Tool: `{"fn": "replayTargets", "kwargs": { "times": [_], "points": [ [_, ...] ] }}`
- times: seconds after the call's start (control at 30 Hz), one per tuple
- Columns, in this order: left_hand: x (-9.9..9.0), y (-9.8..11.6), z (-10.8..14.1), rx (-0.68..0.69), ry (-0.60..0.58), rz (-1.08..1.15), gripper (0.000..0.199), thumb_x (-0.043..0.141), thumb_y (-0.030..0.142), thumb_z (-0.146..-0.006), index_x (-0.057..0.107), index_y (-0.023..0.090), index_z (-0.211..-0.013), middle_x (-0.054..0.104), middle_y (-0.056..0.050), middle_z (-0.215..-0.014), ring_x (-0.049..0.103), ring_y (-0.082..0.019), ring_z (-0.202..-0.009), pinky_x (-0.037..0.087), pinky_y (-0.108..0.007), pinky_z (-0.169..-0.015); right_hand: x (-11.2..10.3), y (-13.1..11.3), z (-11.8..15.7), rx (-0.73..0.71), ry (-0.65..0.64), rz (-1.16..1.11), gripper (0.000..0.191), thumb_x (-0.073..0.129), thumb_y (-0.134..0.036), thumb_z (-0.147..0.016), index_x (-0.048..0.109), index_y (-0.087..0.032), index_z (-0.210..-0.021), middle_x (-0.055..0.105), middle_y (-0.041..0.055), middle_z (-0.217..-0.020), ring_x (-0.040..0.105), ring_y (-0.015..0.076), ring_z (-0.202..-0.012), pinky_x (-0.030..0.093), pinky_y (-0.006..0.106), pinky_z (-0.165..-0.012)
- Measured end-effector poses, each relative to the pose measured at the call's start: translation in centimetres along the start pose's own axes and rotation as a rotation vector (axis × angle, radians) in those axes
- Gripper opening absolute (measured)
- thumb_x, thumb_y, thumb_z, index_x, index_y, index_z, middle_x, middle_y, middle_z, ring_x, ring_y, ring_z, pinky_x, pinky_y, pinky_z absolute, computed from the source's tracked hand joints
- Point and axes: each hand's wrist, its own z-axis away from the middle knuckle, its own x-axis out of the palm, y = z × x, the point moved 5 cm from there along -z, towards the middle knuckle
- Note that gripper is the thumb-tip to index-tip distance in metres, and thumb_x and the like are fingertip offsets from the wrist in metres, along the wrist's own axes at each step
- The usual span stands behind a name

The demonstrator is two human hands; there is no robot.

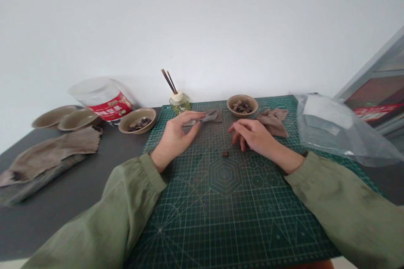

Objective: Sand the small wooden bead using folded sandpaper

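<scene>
My left hand (181, 132) is at the far part of the green cutting mat (189, 218), its fingers and thumb closed around the edge of a small grey cloth (211, 115). Under the cloth lies a flat brownish rectangular piece (218, 118), partly covered. My right hand (251, 132) hovers over the mat with loosely bent fingers apart, and I see nothing between them. A small dark brown cube-like piece (225, 154) lies on the mat just below and left of those fingertips. Behind the right hand rests a crumpled brownish cloth (274, 121).
A bowl (232, 109) of small brown pieces stands at the back; another bowl (123, 128) is left of the mat. Nearby are a reed diffuser (179, 102), a red-labelled tub (109, 102), stacked bowls (47, 117), a brown cloth (57, 151) and a clear plastic bag (334, 134).
</scene>
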Motion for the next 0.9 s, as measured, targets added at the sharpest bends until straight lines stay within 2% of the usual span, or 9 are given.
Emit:
{"fn": "replayTargets", "kwargs": {
  "times": [0.1, 0.2, 0.23, 0.33, 0.4, 0.57, 0.67, 0.77, 0.9],
  "points": [
    [0.4, 0.2, 0.1, -0.022, -0.016, 0.045, 0.023, 0.07, 0.036, -0.113, 0.086, 0.021, -0.121, 0.089, -0.01, -0.124, 0.085, -0.027, -0.117, 0.069, -0.044, -0.11, -0.3, 0.0, 0.0, -0.024, 0.041, 0.02, 0.026, 0.063, -0.04, -0.111, 0.073, -0.017, -0.117, 0.084, 0.009, -0.099, 0.068, 0.0133, -0.052, 0.044, 0.025, -0.044],
    [0.7, 0.4, 0.1, -0.03, -0.052, 0.039, 0.024, 0.078, 0.044, -0.108, 0.086, 0.022, -0.116, 0.089, -0.011, -0.122, 0.084, -0.028, -0.115, 0.068, -0.048, -0.111, -0.4, 0.1, -0.1, -0.048, 0.075, 0.054, 0.022, 0.071, -0.035, -0.107, 0.071, -0.018, -0.122, 0.083, 0.0103, -0.112, 0.072, 0.0139, -0.059, 0.055, 0.028, -0.053],
    [0.7, 0.4, 0.1, -0.031, -0.062, 0.025, 0.029, 0.083, 0.047, -0.105, 0.085, 0.023, -0.121, 0.087, -0.012, -0.127, 0.083, -0.03, -0.119, 0.066, -0.05, -0.114, -0.5, 0.1, -0.1, -0.055, 0.079, 0.066, 0.021, 0.072, -0.034, -0.107, 0.072, -0.019, -0.122, 0.083, 0.0102, -0.113, 0.073, 0.014, -0.061, 0.057, 0.029, -0.057],
    [0.8, 0.1, 0.2, -0.035, -0.095, -0.035, 0.063, 0.096, 0.055, -0.092, 0.078, 0.024, -0.144, 0.08, -0.015, -0.146, 0.076, -0.036, -0.134, 0.061, -0.057, -0.121, -0.4, 0.2, -0.1, -0.066, 0.077, 0.089, 0.02, 0.07, -0.033, -0.108, 0.072, -0.02, -0.122, 0.083, 0.0097, -0.114, 0.073, 0.0147, -0.062, 0.059, 0.03, -0.059],
    [0.8, -0.3, 0.3, -0.047, -0.116, -0.078, 0.07, 0.099, 0.055, -0.088, 0.077, 0.024, -0.147, 0.08, -0.015, -0.143, 0.076, -0.038, -0.131, 0.062, -0.058, -0.117, -0.4, 0.2, 0.0, -0.067, 0.076, 0.096, 0.019, 0.069, -0.033, -0.108, 0.072, -0.02, -0.123, 0.084, 0.0097, -0.114, 0.073, 0.0149, -0.062, 0.059, 0.031, -0.059],
    [0.7, -0.9, 0.6, -0.05, -0.144, -0.119, 0.04, 0.088, 0.046, -0.098, 0.083, 0.022, -0.129, 0.084, -0.008, -0.105, 0.08, -0.029, -0.091, 0.065, -0.046, -0.087, -0.3, 0.2, 0.0, -0.068, 0.078, 0.101, 0.018, 0.067, -0.032, -0.109, 0.072, -0.02, -0.121, 0.084, 0.0099, -0.111, 0.072, 0.0151, -0.06, 0.058, 0.031, -0.058],
    [0.3, 0.0, 0.4, 0.017, -0.16, -0.102, 0.019, 0.081, 0.041, -0.104, 0.086, 0.023, -0.108, 0.084, -0.008, -0.1, 0.079, -0.028, -0.093, 0.064, -0.044, -0.091, -0.3, 0.2, 0.0, -0.065, 0.072, 0.098, 0.018, 0.066, -0.031, -0.109, 0.072, -0.019, -0.122, 0.084, 0.0096, -0.113, 0.073, 0.015, -0.061, 0.058, 0.031, -0.058],
    [0.0, 1.6, 0.2, 0.114, -0.198, -0.051, 0.021, 0.075, 0.039, -0.109, 0.086, 0.026, -0.097, 0.086, -0.008, -0.102, 0.08, -0.027, -0.101, 0.063, -0.045, -0.099, -0.4, 0.1, 0.1, -0.067, 0.073, 0.091, 0.019, 0.066, -0.032, -0.109, 0.072, -0.02, -0.122, 0.084, 0.0091, -0.113, 0.073, 0.015, -0.061, 0.058, 0.031, -0.058],
    [0.0, 2.8, 0.3, 0.199, -0.252, 0.017, 0.024, 0.072, 0.039, -0.112, 0.087, 0.028, -0.098, 0.088, -0.008, -0.109, 0.083, -0.025, -0.103, 0.066, -0.043, -0.096, -0.4, 0.0, 0.0, -0.066, 0.072, 0.076, 0.019, 0.063, -0.034, -0.111, 0.07, -0.021, -0.123, 0.085, 0.0094, -0.114, 0.071, 0.0143, -0.06, 0.057, 0.03, -0.058]
  ]
}}
